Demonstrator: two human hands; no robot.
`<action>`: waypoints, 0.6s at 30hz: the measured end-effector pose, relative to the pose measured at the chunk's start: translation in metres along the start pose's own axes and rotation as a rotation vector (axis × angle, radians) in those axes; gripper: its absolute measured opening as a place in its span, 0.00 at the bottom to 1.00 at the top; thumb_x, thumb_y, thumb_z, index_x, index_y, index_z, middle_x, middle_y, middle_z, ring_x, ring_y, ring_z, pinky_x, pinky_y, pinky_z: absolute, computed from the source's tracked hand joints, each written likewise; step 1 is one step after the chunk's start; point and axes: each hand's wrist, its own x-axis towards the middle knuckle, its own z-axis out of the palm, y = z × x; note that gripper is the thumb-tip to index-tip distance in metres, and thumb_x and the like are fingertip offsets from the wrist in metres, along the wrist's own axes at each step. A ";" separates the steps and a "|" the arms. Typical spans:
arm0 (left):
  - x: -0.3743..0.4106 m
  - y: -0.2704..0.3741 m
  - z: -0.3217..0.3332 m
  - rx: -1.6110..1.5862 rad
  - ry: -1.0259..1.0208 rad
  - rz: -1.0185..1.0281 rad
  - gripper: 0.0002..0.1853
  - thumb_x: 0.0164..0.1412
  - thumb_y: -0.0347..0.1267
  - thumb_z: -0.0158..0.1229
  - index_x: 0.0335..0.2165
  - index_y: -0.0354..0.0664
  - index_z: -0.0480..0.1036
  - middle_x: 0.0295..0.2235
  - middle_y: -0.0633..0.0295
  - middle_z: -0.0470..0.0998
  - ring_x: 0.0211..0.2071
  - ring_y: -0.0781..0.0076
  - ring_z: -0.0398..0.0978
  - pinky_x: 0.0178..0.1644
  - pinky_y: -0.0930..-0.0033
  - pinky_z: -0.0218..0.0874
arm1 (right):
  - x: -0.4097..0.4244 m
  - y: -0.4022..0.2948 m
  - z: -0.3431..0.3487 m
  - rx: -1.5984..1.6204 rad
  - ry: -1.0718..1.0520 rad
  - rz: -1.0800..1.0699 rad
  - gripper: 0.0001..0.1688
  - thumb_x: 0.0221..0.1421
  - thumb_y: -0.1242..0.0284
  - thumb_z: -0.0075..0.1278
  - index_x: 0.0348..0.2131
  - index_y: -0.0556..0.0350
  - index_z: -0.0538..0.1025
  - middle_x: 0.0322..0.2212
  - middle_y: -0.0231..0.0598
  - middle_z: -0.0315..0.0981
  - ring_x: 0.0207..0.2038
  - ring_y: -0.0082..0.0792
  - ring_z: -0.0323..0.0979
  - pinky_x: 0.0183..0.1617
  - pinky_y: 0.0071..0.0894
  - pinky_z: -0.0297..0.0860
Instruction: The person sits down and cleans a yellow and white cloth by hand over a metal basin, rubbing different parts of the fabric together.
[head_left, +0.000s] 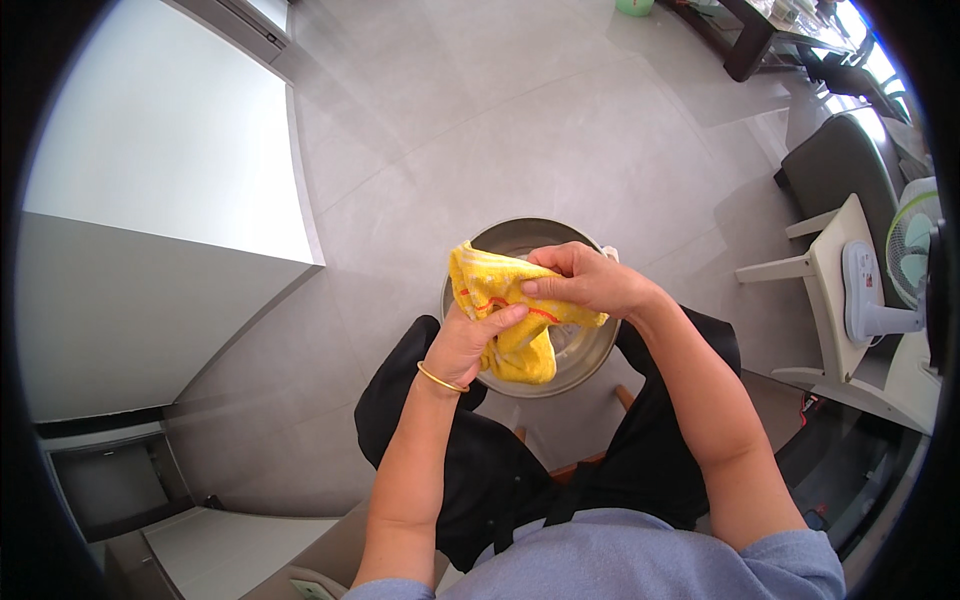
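Note:
A yellow cloth (517, 352) with a red line and pale marks is held between my two hands, above a round metal basin (592, 360) on the floor between my knees. My left hand (469, 337), below a gold bangle, grips the cloth's left part, thumb on top and fingers mostly hidden behind it. My right hand (589, 281) pinches the upper right part between thumb and fingers. The lower end of the cloth hangs over the basin. What lies inside the basin is partly hidden by cloth and hands.
A white chair (840, 277) stands at the right with a pedestal fan (862, 300) on it, beside a grey seat (840, 165). A dark wooden table (750, 37) and a green container (634, 6) are at the upper right. White panels (187, 150) rise at the left.

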 end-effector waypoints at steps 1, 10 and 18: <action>0.000 0.000 -0.001 0.005 -0.007 0.010 0.24 0.56 0.25 0.63 0.51 0.40 0.67 0.46 0.64 0.74 0.48 0.75 0.71 0.53 0.69 0.64 | 0.000 -0.002 0.001 0.007 0.015 -0.002 0.11 0.61 0.67 0.53 0.35 0.58 0.76 0.27 0.24 0.71 0.31 0.14 0.65 0.35 0.21 0.65; -0.002 0.002 -0.002 0.010 -0.038 0.033 0.26 0.54 0.24 0.63 0.52 0.39 0.66 0.45 0.64 0.73 0.47 0.74 0.72 0.52 0.69 0.64 | -0.001 -0.004 0.002 0.038 0.018 0.007 0.11 0.60 0.67 0.53 0.35 0.58 0.76 0.26 0.24 0.71 0.31 0.14 0.65 0.35 0.20 0.65; 0.003 -0.002 0.001 0.044 -0.039 -0.057 0.27 0.53 0.24 0.64 0.51 0.41 0.66 0.46 0.63 0.73 0.48 0.72 0.72 0.54 0.67 0.65 | 0.001 -0.002 0.005 -0.031 -0.017 -0.021 0.11 0.60 0.68 0.53 0.34 0.59 0.76 0.25 0.23 0.70 0.29 0.14 0.64 0.34 0.21 0.63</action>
